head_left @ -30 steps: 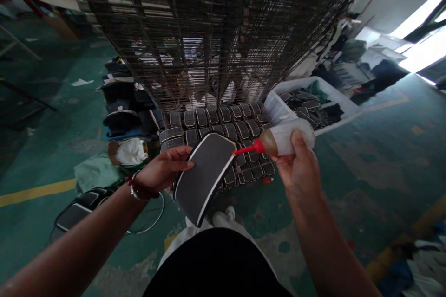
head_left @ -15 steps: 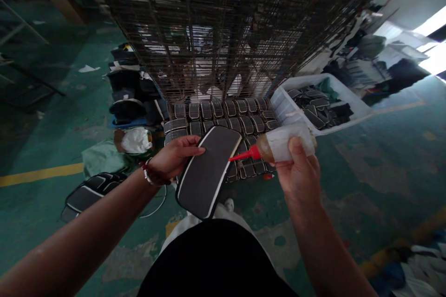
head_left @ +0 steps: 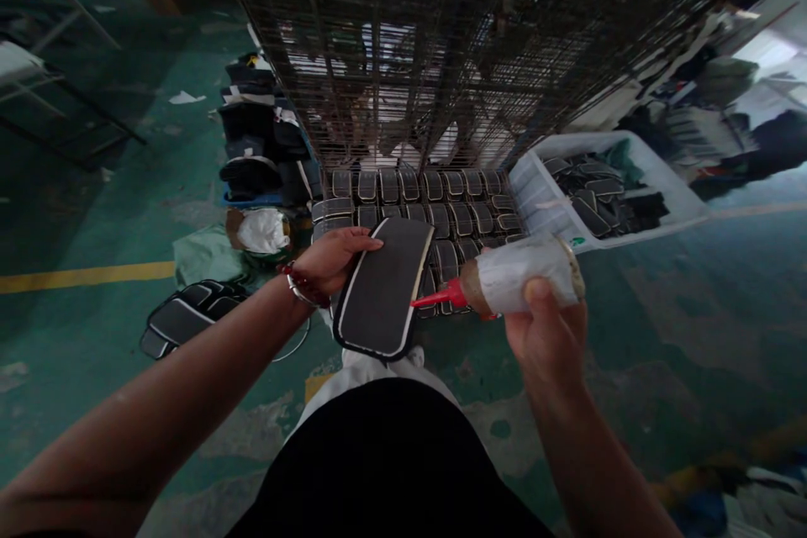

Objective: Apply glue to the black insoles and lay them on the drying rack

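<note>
My left hand (head_left: 333,259) grips a flat dark grey pad with a white edge (head_left: 384,290) by its upper left side, fingers laid over its face. My right hand (head_left: 545,332) is wrapped round a squeeze bottle (head_left: 523,276) with a pale body and a red nozzle. The nozzle tip touches the pad's right edge, low down. Below the pad lie rows of similar dark pads (head_left: 441,214) on the bottom wire shelf.
A tall wire rack (head_left: 441,42) with many shelves rises ahead. A white plastic bin (head_left: 677,206) of dark pieces stands to the right. Stacked dark pieces (head_left: 258,143), a tub with a white bag (head_left: 261,231) and more pads (head_left: 182,319) sit on the green floor at left.
The view has tilted and shifted. The pad has turned more upright in my left hand, and the nozzle has slid down along its right edge.
</note>
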### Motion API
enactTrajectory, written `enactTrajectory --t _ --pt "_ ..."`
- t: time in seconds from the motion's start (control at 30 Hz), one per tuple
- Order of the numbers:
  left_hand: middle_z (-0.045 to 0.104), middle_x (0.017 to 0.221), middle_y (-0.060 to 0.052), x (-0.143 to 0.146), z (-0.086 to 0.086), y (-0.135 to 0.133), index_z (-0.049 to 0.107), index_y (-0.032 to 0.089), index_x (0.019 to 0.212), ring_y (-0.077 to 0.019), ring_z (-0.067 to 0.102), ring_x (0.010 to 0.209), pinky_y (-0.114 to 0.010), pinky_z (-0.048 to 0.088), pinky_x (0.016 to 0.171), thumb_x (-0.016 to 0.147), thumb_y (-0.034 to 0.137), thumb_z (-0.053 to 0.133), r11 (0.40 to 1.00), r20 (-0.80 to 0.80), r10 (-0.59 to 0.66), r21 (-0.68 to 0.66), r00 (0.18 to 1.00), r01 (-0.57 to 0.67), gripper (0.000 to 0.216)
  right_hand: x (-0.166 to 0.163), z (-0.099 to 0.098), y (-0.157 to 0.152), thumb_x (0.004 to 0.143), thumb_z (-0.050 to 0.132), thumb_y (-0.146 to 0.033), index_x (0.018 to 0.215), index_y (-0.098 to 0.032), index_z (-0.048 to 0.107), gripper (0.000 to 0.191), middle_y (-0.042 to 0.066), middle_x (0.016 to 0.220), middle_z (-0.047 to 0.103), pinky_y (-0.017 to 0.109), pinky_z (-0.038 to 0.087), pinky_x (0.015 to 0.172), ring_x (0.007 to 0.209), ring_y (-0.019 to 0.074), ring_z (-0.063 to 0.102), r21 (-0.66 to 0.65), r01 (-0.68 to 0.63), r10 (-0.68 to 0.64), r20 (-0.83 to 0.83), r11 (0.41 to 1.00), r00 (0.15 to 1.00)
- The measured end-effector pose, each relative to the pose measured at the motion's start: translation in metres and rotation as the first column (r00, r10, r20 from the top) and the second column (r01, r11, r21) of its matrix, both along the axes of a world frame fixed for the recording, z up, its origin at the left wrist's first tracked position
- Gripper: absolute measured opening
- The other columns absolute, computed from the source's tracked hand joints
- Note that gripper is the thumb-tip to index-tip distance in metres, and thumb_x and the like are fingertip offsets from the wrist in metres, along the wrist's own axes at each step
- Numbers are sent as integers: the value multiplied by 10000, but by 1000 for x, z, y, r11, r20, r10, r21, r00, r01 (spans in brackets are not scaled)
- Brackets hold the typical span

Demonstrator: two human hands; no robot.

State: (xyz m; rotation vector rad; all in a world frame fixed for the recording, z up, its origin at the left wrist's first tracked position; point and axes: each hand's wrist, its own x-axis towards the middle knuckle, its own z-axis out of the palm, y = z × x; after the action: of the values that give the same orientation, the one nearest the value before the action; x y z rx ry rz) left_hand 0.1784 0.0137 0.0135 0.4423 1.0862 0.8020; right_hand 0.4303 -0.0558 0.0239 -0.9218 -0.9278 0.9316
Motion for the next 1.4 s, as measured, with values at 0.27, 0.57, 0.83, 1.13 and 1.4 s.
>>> enactTrajectory --t 0.27,0.57,0.83,1.13,1.4 --pt "745 685 -122 -5 -5 2 744 62 966 -223 708 543 -324 612 550 821 -35 565 992 -6 123 -31 992 -123 250 -4 -1 -18 744 874 -419 1160 -246 719 477 73 954 753 614 600 949 1048 348 733 -55 -41 40 -15 998 999" --pt "772 719 -139 -9 9 3 717 -6 1191 -249 731 536 -380 664 614 903 8 512 916 42 337 -244 941 -318 354 -6 -2 -15 756 884 -414 1142 -265 725 443 55 1001 758 540 605 959 1018 304 745 -16 -19 18 -59 1000 998" --pt "785 759 -115 -6 -5 -7 666 23 1268 -242 775 620 -378 683 716 908 -28 462 821 160 535 -332 829 -466 416 -7 -4 3 781 866 -445 1222 -254 698 509 59 1313 692 473 531 1106 1238 276 664 53 152 -145 -124 987 982" --pt "798 861 -158 8 -8 -11 632 4 1310 -254 795 710 -374 680 755 955 -14 438 715 167 672 -397 721 -575 405 -7 -13 7 803 833 -452 1250 -305 691 491 47 1379 655 502 512 1123 1308 279 621 73 159 -149 -125 985 981" --pt "781 796 -131 8 -14 -5 628 5 1259 -232 790 694 -343 674 769 1000 14 410 698 159 695 -387 701 -603 339 -15 -27 -6 788 849 -474 1262 -302 669 536 81 1354 668 535 517 1104 1299 303 622 -19 87 -89 -150 996 985"
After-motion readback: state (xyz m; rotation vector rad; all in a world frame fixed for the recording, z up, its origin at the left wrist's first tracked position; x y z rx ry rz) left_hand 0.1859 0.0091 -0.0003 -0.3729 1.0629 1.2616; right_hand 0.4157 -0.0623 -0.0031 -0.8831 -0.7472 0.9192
